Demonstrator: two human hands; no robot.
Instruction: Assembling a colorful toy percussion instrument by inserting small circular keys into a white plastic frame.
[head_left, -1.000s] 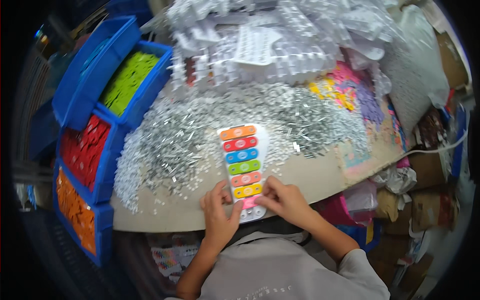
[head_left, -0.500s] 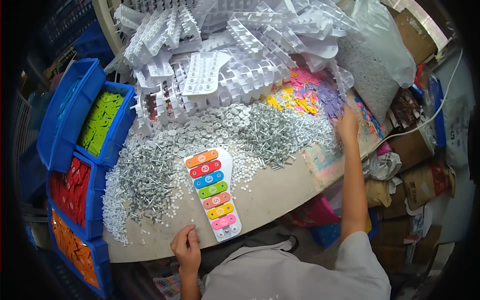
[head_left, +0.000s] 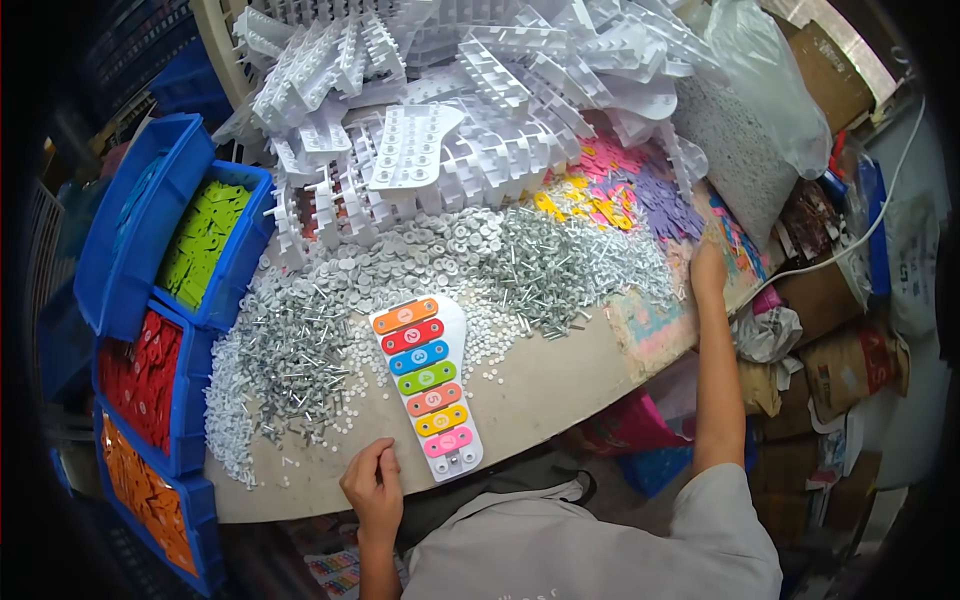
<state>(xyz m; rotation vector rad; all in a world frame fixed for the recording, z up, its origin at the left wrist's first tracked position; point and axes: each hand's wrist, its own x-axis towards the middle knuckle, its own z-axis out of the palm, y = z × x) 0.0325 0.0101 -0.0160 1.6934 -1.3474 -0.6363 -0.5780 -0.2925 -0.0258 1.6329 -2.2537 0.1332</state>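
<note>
your toy xylophone (head_left: 428, 386) lies flat on the counter (head_left: 540, 395) in front of you, its white base carrying seven coloured bars from orange at the far end to pink at the near end, with a bare white stub left at the near tip. by the look of it you are between bars: the board is set down and you are fetching the next piece. your left hand (head_left: 374, 487) rests on the counter's near edge just left of the board's near end, its fingers curled loosely and holding nothing. your right hand (head_left: 706, 268) is stretched far out to the right, at the edge of the heap of flat coloured pieces (head_left: 620, 190), beside the pile of silver nails (head_left: 555, 265); whether its fingers have closed on a piece you cannot tell, since they are turned away. the next move likely calls for picking one single piece cleanly out of the heap and bringing it to the open end of the board. compared with a second ago, both hands have left the board, where they were pressed at its near end; compared with half a second ago, the right hand has dropped lower along the heap's right edge, and the board has not shifted.
</note>
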